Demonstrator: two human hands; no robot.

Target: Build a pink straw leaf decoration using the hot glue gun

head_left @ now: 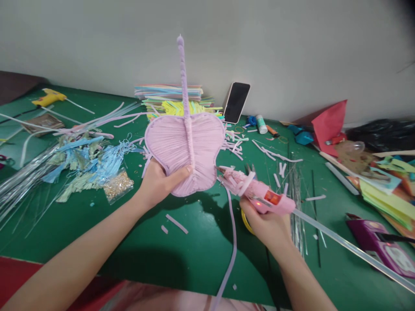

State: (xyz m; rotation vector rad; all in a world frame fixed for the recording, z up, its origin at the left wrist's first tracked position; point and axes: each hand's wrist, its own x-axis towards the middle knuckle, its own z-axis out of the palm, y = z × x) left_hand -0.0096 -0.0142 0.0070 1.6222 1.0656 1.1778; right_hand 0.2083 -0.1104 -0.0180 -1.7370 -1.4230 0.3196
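Observation:
A lilac fan-shaped piece, covered in fuzzy strips with a thin stem rising from it, is held up over the table. My left hand grips its lower left edge, thumb lying across the front. Wrapped round the handle of a pink glue gun is my right hand; a small light glows on the gun. The nozzle points at the right edge of the lilac piece; whether they touch I cannot tell. A long clear glue stick runs out of the gun's back. A loose lilac strip hangs down beside the piece.
On the green table lie blue tassels, a bag of gold beads, a yellow glue gun and strip bundles. A phone leans on the wall. A purple device and coloured paper lie right.

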